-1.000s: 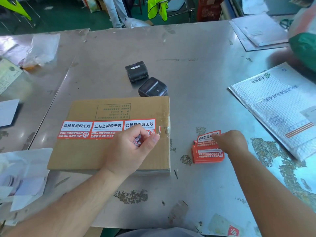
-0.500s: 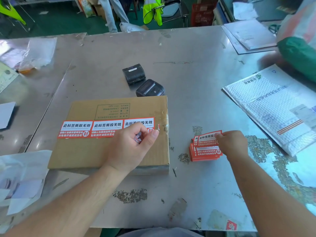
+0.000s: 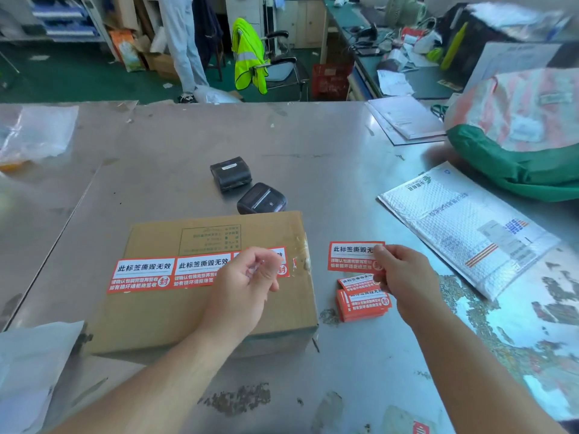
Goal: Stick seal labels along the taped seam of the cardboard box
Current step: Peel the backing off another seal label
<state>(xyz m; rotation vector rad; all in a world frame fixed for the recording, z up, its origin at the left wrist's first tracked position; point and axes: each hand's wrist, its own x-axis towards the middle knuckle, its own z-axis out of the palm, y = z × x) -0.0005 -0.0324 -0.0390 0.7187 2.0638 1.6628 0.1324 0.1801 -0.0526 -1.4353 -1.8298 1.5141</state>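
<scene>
A flat cardboard box [image 3: 188, 314] lies on the metal table [image 3: 313, 145]. Three red and white seal labels are stuck in a row along its taped seam: one at the left [image 3: 142, 274], one in the middle [image 3: 202, 270], and a third [image 3: 281, 264] mostly hidden behind my left hand. My left hand [image 3: 244, 286] hovers over the box's right half with its fingers curled round what looks like a small clear scrap. My right hand [image 3: 404, 277] pinches a single seal label [image 3: 351, 255] by its right end, lifted above the stack of labels [image 3: 363, 303] beside the box.
Two small black printers [image 3: 232, 173] [image 3: 263, 200] sit just behind the box. A white bubble mailer [image 3: 463, 227] and a green and white sack [image 3: 517, 145] lie to the right, with papers [image 3: 404, 117] behind. White sheets [image 3: 28, 371] lie at the near left.
My right hand has lifted one label off the stack and raised it towards the box. My left hand stays curled over the third stuck label.
</scene>
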